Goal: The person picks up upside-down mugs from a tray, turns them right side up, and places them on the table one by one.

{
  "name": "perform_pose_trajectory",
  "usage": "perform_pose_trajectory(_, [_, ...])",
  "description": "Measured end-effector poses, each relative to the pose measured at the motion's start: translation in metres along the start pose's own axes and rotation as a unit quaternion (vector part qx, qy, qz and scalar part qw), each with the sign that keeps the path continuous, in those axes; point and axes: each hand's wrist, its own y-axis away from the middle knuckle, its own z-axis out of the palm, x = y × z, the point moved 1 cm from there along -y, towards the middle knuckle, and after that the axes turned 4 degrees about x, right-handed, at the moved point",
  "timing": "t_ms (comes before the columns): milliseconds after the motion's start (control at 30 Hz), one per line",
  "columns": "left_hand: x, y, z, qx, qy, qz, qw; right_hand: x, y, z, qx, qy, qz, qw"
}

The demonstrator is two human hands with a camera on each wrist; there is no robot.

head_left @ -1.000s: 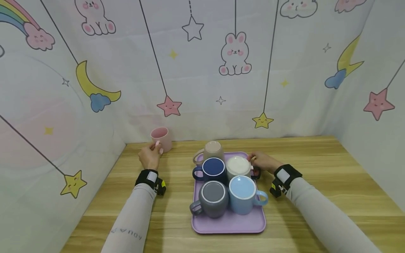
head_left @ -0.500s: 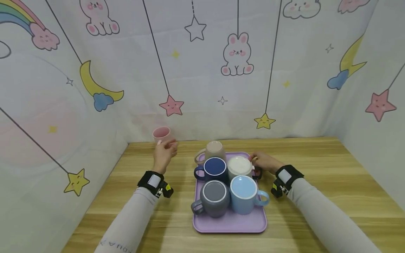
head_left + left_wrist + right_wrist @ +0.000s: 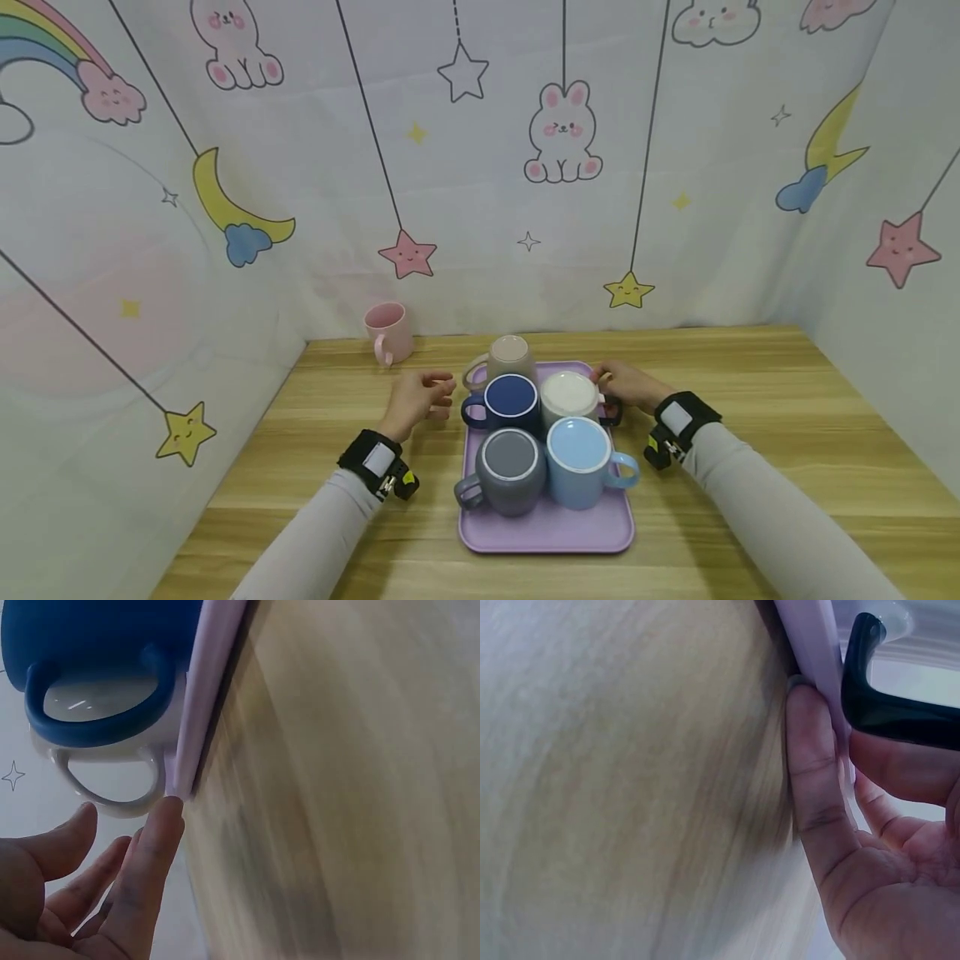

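Note:
A purple tray (image 3: pixel 543 537) bears several mugs standing bottom up: a beige mug (image 3: pixel 510 357), a navy mug (image 3: pixel 512 400), a white mug (image 3: pixel 570 396) with a dark handle, a grey mug (image 3: pixel 510 479) and a light blue mug (image 3: pixel 577 467). My right hand (image 3: pixel 633 386) grips the tray's right rim, index finger (image 3: pixel 814 757) along its outer underside and thumb at the inner side below the dark handle (image 3: pixel 900 716). Left of the tray, my left hand (image 3: pixel 417 402) is spread with nothing in it; its fingertips (image 3: pixel 166 817) come close to the tray's left rim.
A pink mug (image 3: pixel 392 333) stands upright at the back left of the wooden table (image 3: pixel 750 400), near the wall. White cloth (image 3: pixel 465 192) printed with stars, moons and bunnies encloses the back and sides.
My left hand has let go of the pink mug's handle and moved right and nearer, toward the tray's left side. The right hand stays at the tray's right rim.

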Motion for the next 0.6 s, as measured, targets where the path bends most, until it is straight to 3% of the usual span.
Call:
perform_pose_trajectory(133, [-0.005, 0.003, 0.008, -0.006, -0.008, -0.015, 0.9998, 0.002, 0.000, -0.002, 0.002, 0.002, -0.002, 1.0000])
perform_pose_trajectory(600, [-0.011, 0.006, 0.028, -0.025, -0.039, -0.022, 0.9987, 0.001, 0.001, -0.001, 0.000, 0.002, -0.005, 1.0000])
